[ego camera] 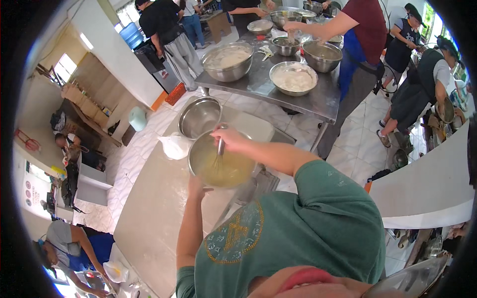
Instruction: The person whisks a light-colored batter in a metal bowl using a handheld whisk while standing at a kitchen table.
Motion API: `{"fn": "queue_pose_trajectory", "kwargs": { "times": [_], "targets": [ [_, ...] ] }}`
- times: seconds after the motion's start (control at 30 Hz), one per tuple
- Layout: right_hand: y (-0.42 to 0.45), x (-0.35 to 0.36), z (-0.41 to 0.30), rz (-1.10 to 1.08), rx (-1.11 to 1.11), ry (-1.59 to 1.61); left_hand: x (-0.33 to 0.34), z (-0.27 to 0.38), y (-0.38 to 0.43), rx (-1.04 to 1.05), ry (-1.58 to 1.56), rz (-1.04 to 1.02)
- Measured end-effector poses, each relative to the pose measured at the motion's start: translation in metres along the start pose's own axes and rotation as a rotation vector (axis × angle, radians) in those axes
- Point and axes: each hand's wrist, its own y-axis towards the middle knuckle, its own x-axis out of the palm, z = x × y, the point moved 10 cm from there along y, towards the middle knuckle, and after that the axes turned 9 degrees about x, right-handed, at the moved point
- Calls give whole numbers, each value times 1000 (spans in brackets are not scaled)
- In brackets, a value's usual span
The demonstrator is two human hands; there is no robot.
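In my right hand [229,137] is the handle of a metal whisk [220,147], its wires down in a yellowish liquid mixture [231,169]. That mixture lies in a steel mixing bowl [192,158] near the edge of a pale table. My left hand [199,188] is against the bowl's near left side; its fingers are partly hidden and blurred, so their grip is unclear. Just beyond, an empty-looking steel bowl [200,117] stands close to the first. A white plastic bag [175,147] sits left of both bowls.
The pale table [149,223] stretches to the left. Beyond it, a steel table [257,87] bears bowls of whitish mixture, including a large one [227,70] and a smaller one [293,79]. A person in a maroon shirt [367,29] works there. Another in a blue apron [91,249] is at lower left.
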Motion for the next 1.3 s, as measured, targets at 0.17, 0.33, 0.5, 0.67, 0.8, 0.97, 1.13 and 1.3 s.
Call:
{"fn": "queue_pose_trajectory", "kwargs": {
  "times": [0.17,0.33,0.5,0.67,0.8,0.97,1.13,1.3],
  "targets": [
    [-33,116,-68,-218,-36,-355,-21,-16,9,-162,7,16],
    [-62,213,-139,-440,-70,-539,-15,-34,10,-232,-92,-95],
    [-77,275,-198,-480,-168,-644,7,-36,-3,-122,-222,-58],
    [-92,303,-225,-411,-200,-653,13,-44,0,-39,-299,-39],
    [-88,266,-210,-387,-272,-615,20,-48,4,-31,-292,-21],
    [-58,137,-111,-147,-243,-701,26,-42,7,-58,-265,-5],
    [-55,38,-20,52,-202,-489,34,-28,9,-98,-179,5],
    [-69,6,-27,-98,-166,-631,23,-33,11,-146,-172,-26]
  ]
}}
